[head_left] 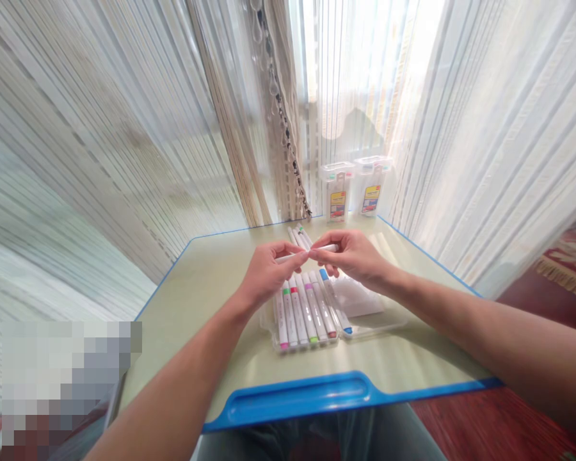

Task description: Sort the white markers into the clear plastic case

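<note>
- Left hand [278,266] and right hand [350,253] meet near the middle of the frame, each with thumb and fingers pinched closed on a slim white marker [333,248]. Whether it is one whole marker or a barrel and cap just parted, I cannot tell, since the fingertips cover the join.
- Curtain [125,128]: pale strings across the upper half of the frame, behind everything else.
- Table [201,275]: light top with a blue edge, spread over the centre and lower middle.
- Case [307,346]: clear, lying unfolded just below the hands.
- Boxes [336,208]: two clear ones, upright side by side at the table's far edge, right of centre; both look closed.
- Card [360,298]: white, over the right half of the case, partly behind the right wrist.
- Row of markers [292,314]: side by side in the left half of the case, with a blue-ended marker [336,304] slanting along its right side.
- Loose markers [300,237]: a few on the table just beyond the hands.
- Progress, as I judge it: partway. Most markers lie in the case; the held one and the loose few are out of it.
</note>
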